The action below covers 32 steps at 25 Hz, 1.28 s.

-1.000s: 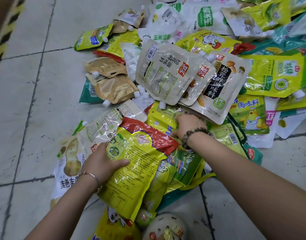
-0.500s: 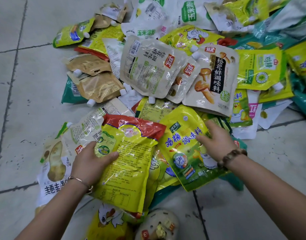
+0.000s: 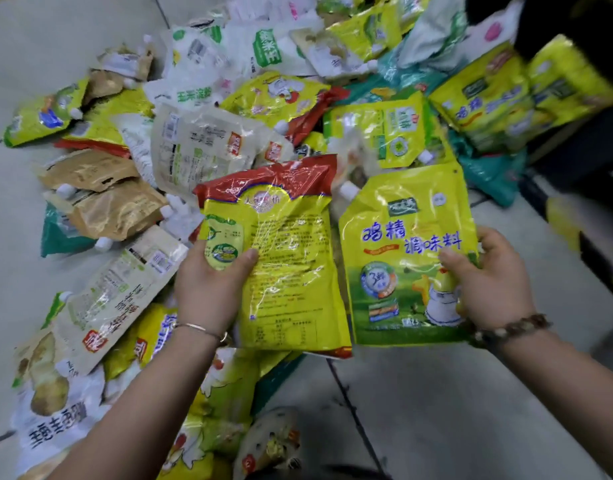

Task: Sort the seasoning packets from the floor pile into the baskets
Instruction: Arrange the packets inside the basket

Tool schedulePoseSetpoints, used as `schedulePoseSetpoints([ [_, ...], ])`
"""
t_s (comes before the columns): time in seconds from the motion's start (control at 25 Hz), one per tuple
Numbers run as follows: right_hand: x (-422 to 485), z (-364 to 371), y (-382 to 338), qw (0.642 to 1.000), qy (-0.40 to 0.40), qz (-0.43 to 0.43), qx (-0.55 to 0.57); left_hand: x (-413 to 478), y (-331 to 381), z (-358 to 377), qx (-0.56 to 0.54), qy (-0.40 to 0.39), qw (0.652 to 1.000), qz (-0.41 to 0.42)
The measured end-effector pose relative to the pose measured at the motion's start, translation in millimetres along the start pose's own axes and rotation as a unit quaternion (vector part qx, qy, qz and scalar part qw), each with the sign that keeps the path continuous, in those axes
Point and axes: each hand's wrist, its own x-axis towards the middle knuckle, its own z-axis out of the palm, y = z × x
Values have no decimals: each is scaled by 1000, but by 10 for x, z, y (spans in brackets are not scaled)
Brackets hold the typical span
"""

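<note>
Though blur smears the crinkly pile (image 3: pixel 208 147), our left hand (image 3: pixel 208 289) grips a red-topped packet (image 3: pixel 287 258), our right hand (image 3: pixel 492 282) a spouted pouch (image 3: pixel 402 258).

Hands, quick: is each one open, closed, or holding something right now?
Left hand: holding the red-topped packet.
Right hand: holding the spouted yellow pouch.

The right hand (image 3: pixel 488 282), flat on the yellow-green spout pouch (image 3: pixel 402 258) half a second ago, now grips its edge and holds it up. The left hand (image 3: pixel 208 289) holds the red-topped yellow bag (image 3: pixel 284 265) higher too, apparently clear of the pile (image 3: pixel 208 147).
</note>
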Motion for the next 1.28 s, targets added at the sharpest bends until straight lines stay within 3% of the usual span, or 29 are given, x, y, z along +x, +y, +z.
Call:
schedulePoseSetpoints([
  [0.28, 73, -1194, -536, 990, 136, -32, -8, -171, 1174, 381, -29, -41, 991, 121],
  [0.68, -176, -3033, -987, 953, 295, -50, -48, -957, 3014, 1217, -89, -133, 943, 293],
  [0.92, -597, -4072, -825, 920, 392, -28, -12, -1722, 3731, 1846, -117, -251, 912, 304],
  [1.08, -948, -4785, -573, 893, 448, 7, -46, -2303, 4097, 2254, -129, -349, 873, 315],
  [1.28, -1362, -5449, -76, 859, 493, 88, -110, -3047, 4283, 2818, -61, -390, 823, 408],
])
